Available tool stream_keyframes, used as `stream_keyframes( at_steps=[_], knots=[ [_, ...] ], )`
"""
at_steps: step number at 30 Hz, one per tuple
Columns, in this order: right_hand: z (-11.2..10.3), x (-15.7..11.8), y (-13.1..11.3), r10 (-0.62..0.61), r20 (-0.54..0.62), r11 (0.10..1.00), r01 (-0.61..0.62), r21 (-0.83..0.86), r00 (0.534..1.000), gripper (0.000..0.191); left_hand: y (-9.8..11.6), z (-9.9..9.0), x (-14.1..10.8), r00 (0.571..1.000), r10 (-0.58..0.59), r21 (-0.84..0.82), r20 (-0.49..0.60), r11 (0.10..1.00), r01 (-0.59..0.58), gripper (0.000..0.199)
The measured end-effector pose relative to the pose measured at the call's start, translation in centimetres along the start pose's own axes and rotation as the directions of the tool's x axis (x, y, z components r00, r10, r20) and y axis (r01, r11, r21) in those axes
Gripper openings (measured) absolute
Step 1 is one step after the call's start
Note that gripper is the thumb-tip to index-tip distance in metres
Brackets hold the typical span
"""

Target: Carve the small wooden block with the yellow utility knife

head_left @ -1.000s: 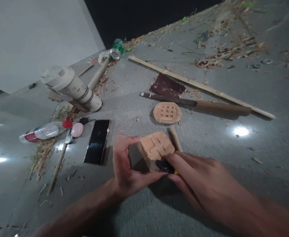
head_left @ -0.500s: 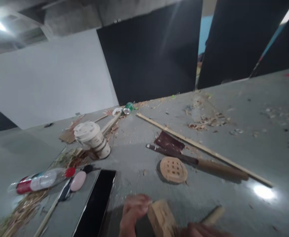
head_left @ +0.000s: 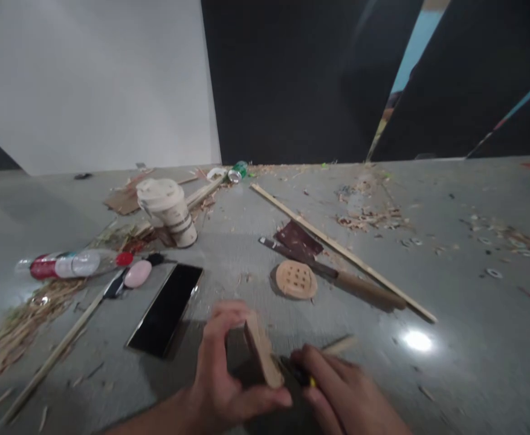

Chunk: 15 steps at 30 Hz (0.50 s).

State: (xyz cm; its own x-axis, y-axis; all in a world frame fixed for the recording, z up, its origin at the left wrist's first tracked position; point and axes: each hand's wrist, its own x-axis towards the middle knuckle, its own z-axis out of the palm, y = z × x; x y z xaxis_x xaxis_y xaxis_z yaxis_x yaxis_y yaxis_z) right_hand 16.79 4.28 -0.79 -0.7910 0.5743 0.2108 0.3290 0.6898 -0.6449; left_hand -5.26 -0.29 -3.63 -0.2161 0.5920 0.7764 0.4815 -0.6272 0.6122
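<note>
At the bottom centre my left hand grips a wooden block by its two ends, between the thumb and the fingers. Close on its right, my right hand is closed around a dark tool with a bit of yellow. The tool's front end meets the block's right side; its tip is hard to make out. Behind my right hand a pale wooden stick shows in part. A round wooden piece with small square holes lies beyond the block.
A black phone lies left of my left hand. Farther off are a paper cup, a plastic bottle, a pink oval, a green can, a wooden-handled file, a long strip and scattered shavings.
The view has tilted down, so both hands show more fully. The block has turned and now shows a narrower side. The dark tool in my right hand has come into sight.
</note>
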Motion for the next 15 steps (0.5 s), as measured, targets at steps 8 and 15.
stream_keyframes(
  at_steps=[8, 15],
  knots=[
    [-0.8, 0.4, -1.6, 0.087, 0.081, 0.994, -0.092, 0.052, 0.993, 0.022, 0.4, -0.8, 0.1, 0.997, -0.048, 0.112, 0.057, 0.993, 0.041, 0.082],
    [-0.6, 1.0, -2.0, 0.103, 0.084, 0.986, -0.113, 0.124, 0.991, 0.023, 1.2, -0.9, 0.7, 0.996, -0.015, 0.15, 0.085, 0.989, 0.002, 0.077]
  ],
)
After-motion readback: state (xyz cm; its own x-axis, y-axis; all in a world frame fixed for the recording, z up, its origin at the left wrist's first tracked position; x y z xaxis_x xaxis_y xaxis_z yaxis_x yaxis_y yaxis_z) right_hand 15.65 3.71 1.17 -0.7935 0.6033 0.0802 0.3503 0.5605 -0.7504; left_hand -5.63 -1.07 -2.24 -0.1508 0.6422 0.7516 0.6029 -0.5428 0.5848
